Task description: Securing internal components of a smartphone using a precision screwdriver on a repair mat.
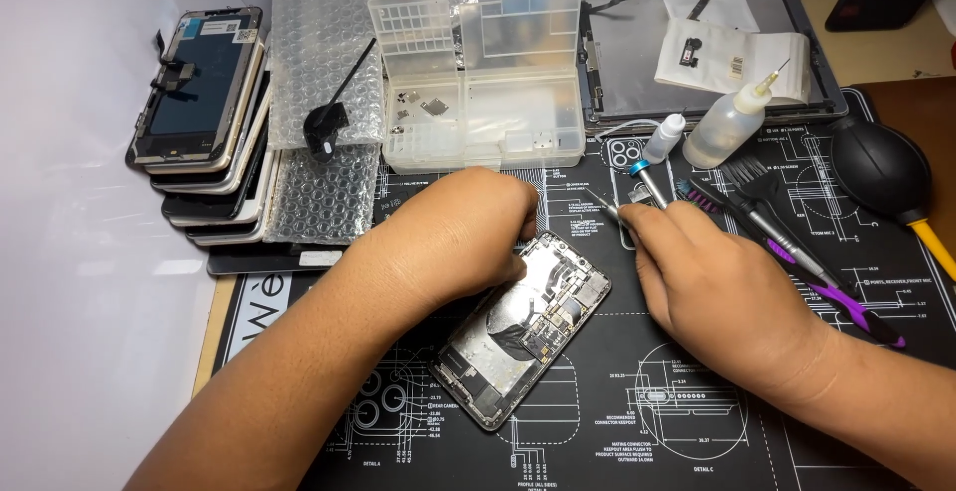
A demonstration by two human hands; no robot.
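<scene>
An opened phone body lies tilted on the black repair mat, its inner boards and shields showing. My left hand rests on the phone's upper left end and holds it down, with the fingers curled over the top edge. My right hand is just right of the phone. It grips a thin metal tool, tweezers by the look, whose tip points left toward the phone's top end. A silver screwdriver with a blue cap stands up by its fingers; whether the hand holds it is unclear.
A clear plastic parts box stands behind the phone. A stack of phone screens and bubble wrap lie at the left. At the right are a squeeze bottle, a small vial, a brush, a purple-handled tool, a black air blower and a tablet.
</scene>
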